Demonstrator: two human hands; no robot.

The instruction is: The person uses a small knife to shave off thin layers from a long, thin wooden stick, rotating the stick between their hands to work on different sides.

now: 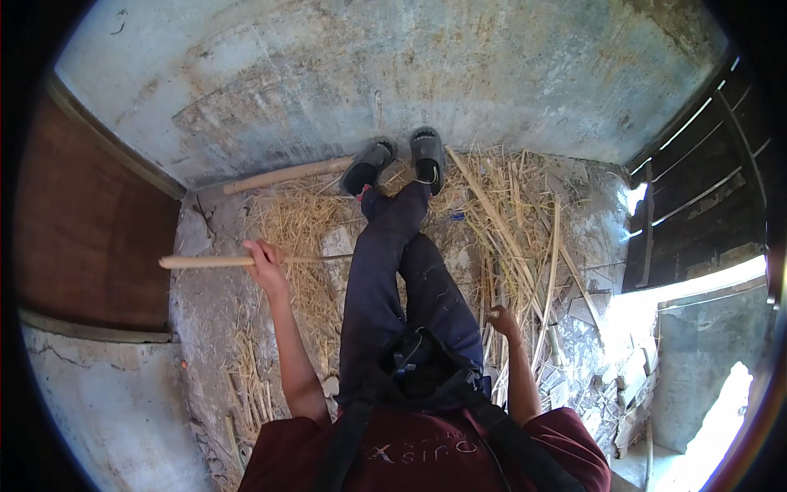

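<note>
My left hand [264, 261] is wrapped round a tool with a long pale wooden handle [205, 262]. The handle lies level, its butt pointing left. A thin dark end [334, 257] runs right toward my leg, which hides its tip, so its exact kind cannot be told. My right hand [502, 320] is closed beside my right thigh, low over the straw and stalks. What it grips, if anything, is too small to make out. Loose straw [299, 221] lies under and around the tool. Long dry stalks [525, 254] lie ahead of my right hand.
My crossed legs [393, 254] stretch forward, the grey shoes [427, 156] near a stained wall [393, 74]. A thick pale pole [287, 174] lies along its base. A brown board [98, 213] stands left, dark slatted planks [697, 189] right. Rubble [631, 377] lies at the right.
</note>
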